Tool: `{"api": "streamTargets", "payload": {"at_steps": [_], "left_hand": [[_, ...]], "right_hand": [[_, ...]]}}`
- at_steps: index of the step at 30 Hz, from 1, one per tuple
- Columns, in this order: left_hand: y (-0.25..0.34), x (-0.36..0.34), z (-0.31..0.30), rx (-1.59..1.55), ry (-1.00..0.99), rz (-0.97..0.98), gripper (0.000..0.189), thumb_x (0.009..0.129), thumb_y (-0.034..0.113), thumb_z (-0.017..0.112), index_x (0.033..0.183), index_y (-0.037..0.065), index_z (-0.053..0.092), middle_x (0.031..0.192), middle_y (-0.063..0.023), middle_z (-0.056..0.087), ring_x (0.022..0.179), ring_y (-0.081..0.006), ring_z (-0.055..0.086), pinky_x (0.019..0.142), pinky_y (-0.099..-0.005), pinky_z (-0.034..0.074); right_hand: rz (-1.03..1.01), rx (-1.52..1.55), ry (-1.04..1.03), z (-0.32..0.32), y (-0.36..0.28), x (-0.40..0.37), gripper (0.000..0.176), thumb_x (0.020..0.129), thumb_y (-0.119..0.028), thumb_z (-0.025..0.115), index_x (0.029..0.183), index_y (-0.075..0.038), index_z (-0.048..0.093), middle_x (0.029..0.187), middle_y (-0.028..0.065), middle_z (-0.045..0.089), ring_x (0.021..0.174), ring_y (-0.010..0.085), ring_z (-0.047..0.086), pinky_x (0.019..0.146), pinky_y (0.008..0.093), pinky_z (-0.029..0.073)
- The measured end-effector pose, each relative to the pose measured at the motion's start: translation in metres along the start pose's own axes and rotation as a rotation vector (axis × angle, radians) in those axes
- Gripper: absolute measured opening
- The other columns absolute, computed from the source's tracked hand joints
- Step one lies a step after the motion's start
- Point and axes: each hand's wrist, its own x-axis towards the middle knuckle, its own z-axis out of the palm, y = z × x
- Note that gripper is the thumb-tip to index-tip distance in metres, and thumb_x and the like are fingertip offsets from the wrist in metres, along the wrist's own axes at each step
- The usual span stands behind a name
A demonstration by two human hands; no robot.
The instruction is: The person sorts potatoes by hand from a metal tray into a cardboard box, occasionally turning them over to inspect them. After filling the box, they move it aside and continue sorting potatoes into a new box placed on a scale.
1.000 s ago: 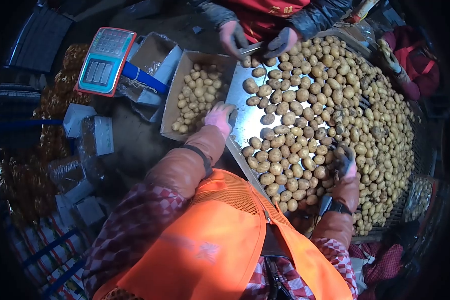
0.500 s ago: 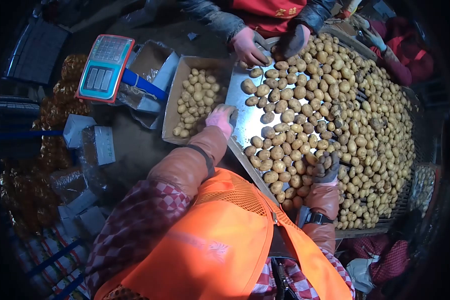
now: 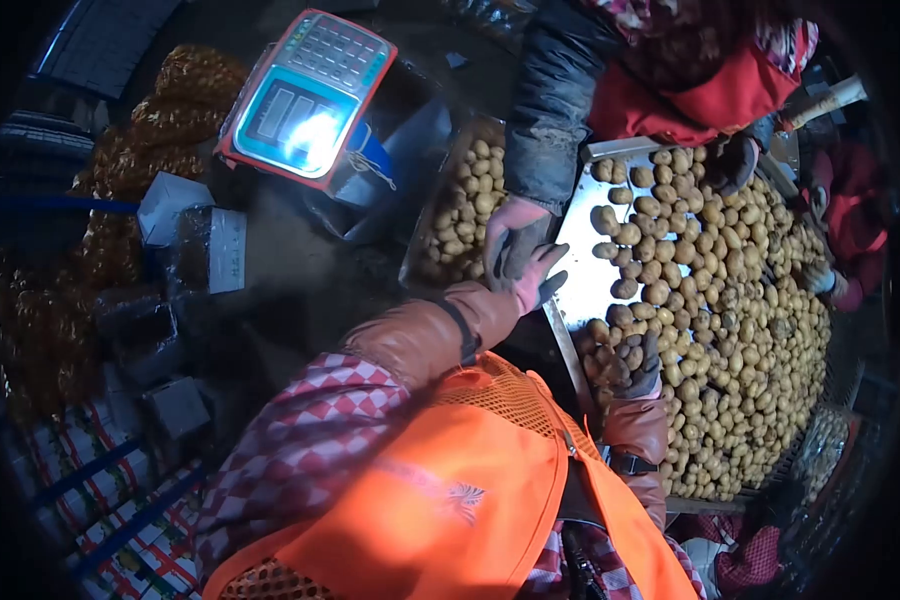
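Many potatoes point(image 3: 740, 350) cover the right part of a metal sorting table point(image 3: 582, 282). My left hand point(image 3: 540, 278), in a pink and grey glove, has its fingers spread at the table's left edge, close to a co-worker's gloved hand point(image 3: 515, 235); no potato shows in it. My right hand point(image 3: 638, 368), in a grey glove, is curled around a few potatoes at the near left edge of the pile. A box of potatoes point(image 3: 467, 205) stands left of the table, partly covered by the co-worker's arm.
A scale point(image 3: 310, 100) with a lit display stands at the upper left. Cartons point(image 3: 175, 210) and orange net sacks point(image 3: 45, 345) lie at the left. A co-worker in a red apron point(image 3: 660, 100) leans over the far edge; another person point(image 3: 850, 215) is at the right.
The view has shifted left. My left hand has moved from the box to the table edge. My right hand has drawn back to the near left edge with potatoes. The co-worker's arm now reaches over the box.
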Motion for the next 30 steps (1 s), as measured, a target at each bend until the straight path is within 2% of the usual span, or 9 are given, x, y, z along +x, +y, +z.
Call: {"api": "streamTargets", "payload": {"at_steps": [2, 5, 13, 15, 18, 20, 23, 28, 30], "left_hand": [[-0.025, -0.005, -0.009, -0.288, -0.030, -0.146, 0.046, 0.097, 0.033, 0.056, 0.139, 0.016, 0.053, 0.132, -0.0136, 0.058, 0.128, -0.0333, 0.051, 0.105, -0.0422, 0.043], [-0.097, -0.025, -0.015, -0.535, 0.033, -0.251, 0.031, 0.092, 0.021, 0.063, 0.123, 0.018, 0.067, 0.107, -0.0175, 0.069, 0.100, -0.0346, 0.066, 0.089, -0.0390, 0.051], [-0.151, -0.053, -0.093, -0.206, -0.125, -0.633, 0.032, 0.094, 0.022, 0.060, 0.124, 0.015, 0.067, 0.115, -0.0193, 0.068, 0.102, -0.0344, 0.067, 0.091, -0.0400, 0.051], [-0.189, -0.071, -0.081, -0.317, -0.031, -0.625, 0.032, 0.094, 0.019, 0.059, 0.125, 0.013, 0.067, 0.116, -0.0194, 0.068, 0.102, -0.0326, 0.067, 0.091, -0.0383, 0.051], [-0.188, -0.046, -0.085, -1.273, 0.269, -1.124, 0.035, 0.093, 0.008, 0.057, 0.127, 0.009, 0.065, 0.121, -0.0191, 0.068, 0.104, -0.0283, 0.068, 0.093, -0.0335, 0.050], [-0.213, -0.035, -0.077, -1.169, 0.225, -0.875, 0.034, 0.094, 0.007, 0.056, 0.126, 0.010, 0.066, 0.120, -0.0191, 0.068, 0.105, -0.0289, 0.068, 0.093, -0.0328, 0.050], [-0.190, 0.019, -0.088, -0.475, 0.088, -0.615, 0.033, 0.094, 0.015, 0.059, 0.126, 0.012, 0.066, 0.116, -0.0198, 0.069, 0.106, -0.0313, 0.067, 0.093, -0.0351, 0.050], [-0.159, 0.123, -0.058, -0.021, -0.171, -0.474, 0.035, 0.095, 0.023, 0.058, 0.129, 0.017, 0.064, 0.120, -0.0197, 0.067, 0.111, -0.0353, 0.064, 0.098, -0.0388, 0.049], [-0.180, 0.150, -0.030, 0.099, -0.332, -0.426, 0.044, 0.092, 0.037, 0.060, 0.132, 0.019, 0.062, 0.120, -0.0212, 0.066, 0.112, -0.0408, 0.061, 0.098, -0.0414, 0.048]], "right_hand": [[0.063, -0.167, -0.225, -0.046, -0.007, 0.011, 0.032, 0.102, -0.050, 0.044, 0.110, -0.020, 0.051, 0.078, 0.0020, 0.052, 0.047, 0.0124, 0.046, 0.037, 0.0197, 0.033], [0.077, -0.374, 0.051, -0.013, 0.011, 0.022, 0.038, 0.104, -0.048, 0.040, 0.105, -0.013, 0.056, 0.080, 0.0035, 0.057, 0.049, 0.0111, 0.048, 0.038, 0.0195, 0.031], [0.166, -0.464, -0.196, 0.045, 0.045, 0.090, 0.052, 0.100, -0.051, 0.051, 0.120, -0.004, 0.057, 0.090, 0.0081, 0.063, 0.066, 0.0142, 0.057, 0.045, 0.0199, 0.035], [-0.364, -1.114, -0.467, 0.014, 0.068, 0.131, 0.057, 0.098, -0.042, 0.058, 0.139, -0.004, 0.046, 0.107, 0.0123, 0.063, 0.078, 0.0169, 0.063, 0.053, 0.0214, 0.044], [0.055, -0.297, -0.271, 0.030, 0.060, 0.114, 0.064, 0.098, -0.033, 0.060, 0.148, -0.004, 0.034, 0.124, 0.0146, 0.059, 0.090, 0.0205, 0.065, 0.067, 0.0269, 0.052], [-0.007, -0.416, 0.038, 0.056, 0.033, 0.060, 0.052, 0.090, 0.002, 0.062, 0.140, -0.001, 0.047, 0.126, 0.0132, 0.057, 0.103, 0.0263, 0.064, 0.090, 0.0363, 0.054], [-0.666, -1.324, 0.129, -0.037, 0.041, 0.060, 0.046, 0.101, -0.025, 0.057, 0.139, 0.000, 0.049, 0.123, 0.0137, 0.061, 0.094, 0.0222, 0.067, 0.074, 0.0311, 0.056], [-0.328, -0.819, 0.605, -0.018, 0.043, 0.024, 0.040, 0.099, -0.022, 0.059, 0.133, -0.002, 0.056, 0.120, 0.0131, 0.065, 0.098, 0.0205, 0.064, 0.081, 0.0313, 0.053], [-1.059, -1.850, 0.332, -0.057, 0.042, 0.030, 0.036, 0.094, -0.017, 0.061, 0.127, -0.003, 0.061, 0.122, 0.0173, 0.064, 0.112, 0.0324, 0.062, 0.097, 0.0417, 0.049]]}}
